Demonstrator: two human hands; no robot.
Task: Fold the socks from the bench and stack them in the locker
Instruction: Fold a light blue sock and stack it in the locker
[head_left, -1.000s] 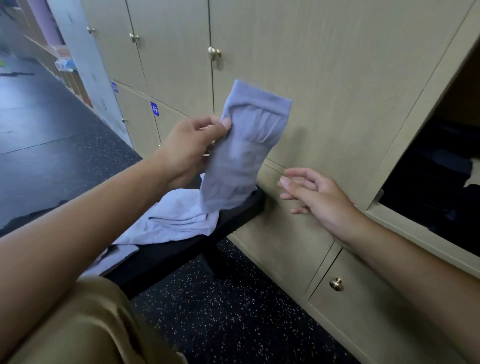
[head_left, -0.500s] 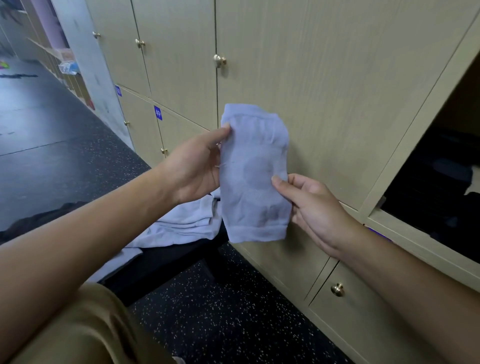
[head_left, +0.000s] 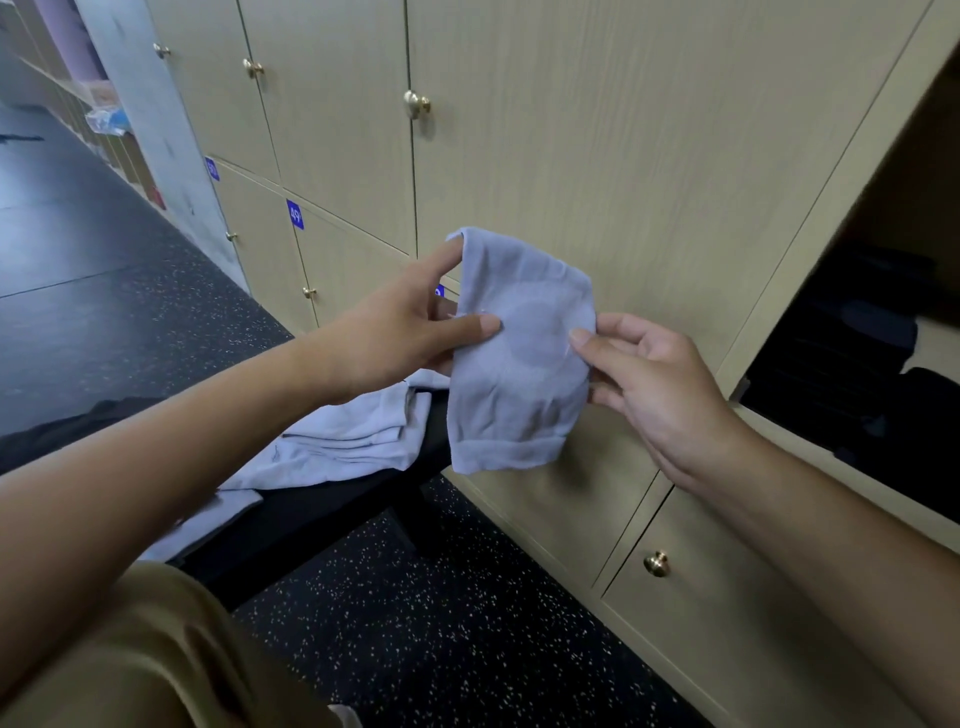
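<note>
A pale blue-grey sock (head_left: 519, 358), folded over, hangs in the air in front of the locker doors. My left hand (head_left: 400, 332) pinches its left edge between thumb and fingers. My right hand (head_left: 660, 384) pinches its right edge, thumb on the front. Below them, more pale socks or cloth (head_left: 343, 441) lie in a heap on the black bench (head_left: 322, 514). The open locker (head_left: 862, 364) is at the right, dark inside, with dark folded items in it.
Beige locker doors with brass knobs (head_left: 415, 104) fill the wall ahead. A lower door with a knob (head_left: 657, 564) sits under my right arm. Dark speckled floor (head_left: 441, 623) runs below the bench. My tan trouser leg (head_left: 130, 649) is at the bottom left.
My right hand came up from below and took the sock's right edge. The sock has dropped lower and moved right, away from the bench, now held by both hands.
</note>
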